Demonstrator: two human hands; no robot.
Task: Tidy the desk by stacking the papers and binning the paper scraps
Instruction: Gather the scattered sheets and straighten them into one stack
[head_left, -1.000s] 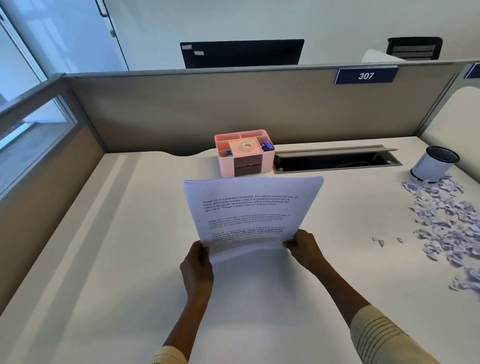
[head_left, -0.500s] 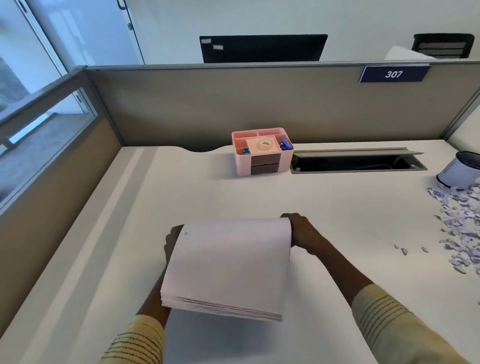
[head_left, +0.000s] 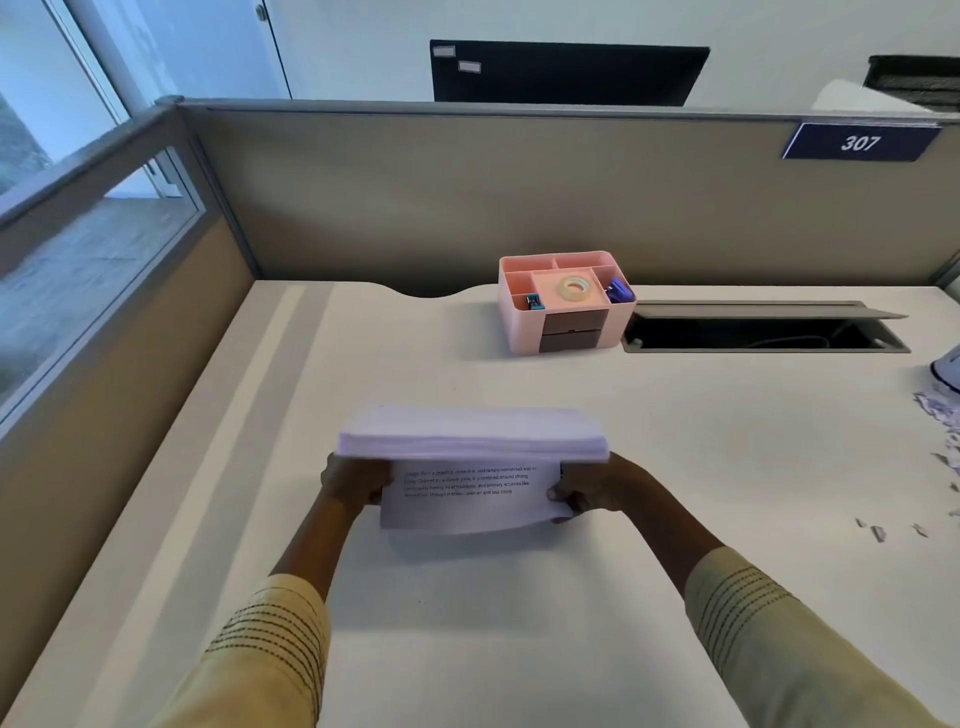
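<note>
White papers (head_left: 470, 441) with black print showing between the fingers (head_left: 563, 493); pale yellow sleeves (head_left: 753, 623) showing dark stitched stripes; beyond the fingers, pink organizer (head_left: 519, 322), grey drawers, navy 307 sign (head_left: 860, 141).

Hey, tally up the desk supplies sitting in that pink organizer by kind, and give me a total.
In the pink plastic desk organizer:
Clear tape roll: 1
Purple stapler-like item, partly hidden: 1
Small blue item, too small to identify: 1
Total: 3
</note>
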